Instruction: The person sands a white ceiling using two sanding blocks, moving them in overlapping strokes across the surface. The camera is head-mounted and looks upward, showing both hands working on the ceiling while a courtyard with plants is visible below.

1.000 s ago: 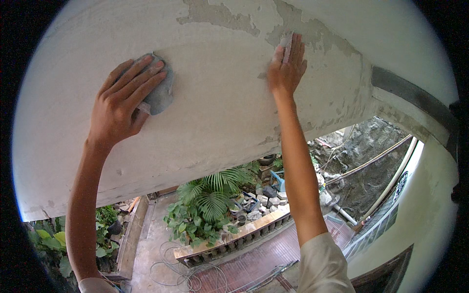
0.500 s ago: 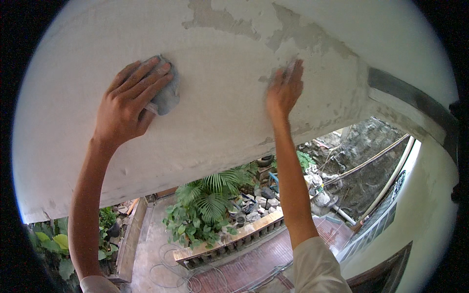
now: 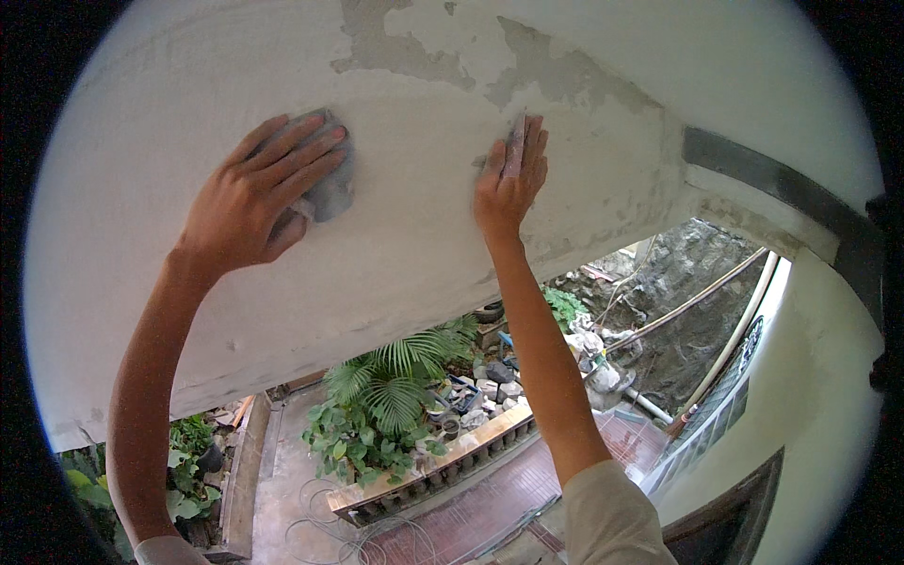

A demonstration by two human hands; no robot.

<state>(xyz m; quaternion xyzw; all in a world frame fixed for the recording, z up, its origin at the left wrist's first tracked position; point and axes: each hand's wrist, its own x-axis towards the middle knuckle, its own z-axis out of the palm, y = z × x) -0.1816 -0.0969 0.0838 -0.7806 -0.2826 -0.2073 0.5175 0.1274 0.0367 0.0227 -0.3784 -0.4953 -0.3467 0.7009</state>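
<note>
Both of my arms reach up to a pale plastered surface point(image 3: 395, 207). My left hand point(image 3: 254, 193) lies over a crumpled grey sheet point(image 3: 331, 188) and presses it on the plaster, fingers together and thumb along its lower edge. Whether the sheet is cloth or abrasive paper I cannot tell. Farther right, my right hand point(image 3: 508, 188) is against the same surface, fingers pointing up. A narrow pale strip point(image 3: 515, 149) shows between its thumb side and fingers; its material is unclear. Above both hands are grey, uneven bare patches point(image 3: 405, 52).
A dark band point(image 3: 753, 160) runs along the right corner. Below are a palm and leafy plants point(image 3: 386, 395), rubble point(image 3: 499, 386), a low balustrade point(image 3: 433, 461), a reddish ribbed roof point(image 3: 452, 527) and a coiled cable point(image 3: 377, 541). Pipes point(image 3: 692, 297) slant at the right.
The view has turned slightly, so the surroundings sit farther left. My left hand with the grey sheet has slid right across the plaster. My right hand stays near the same small patch.
</note>
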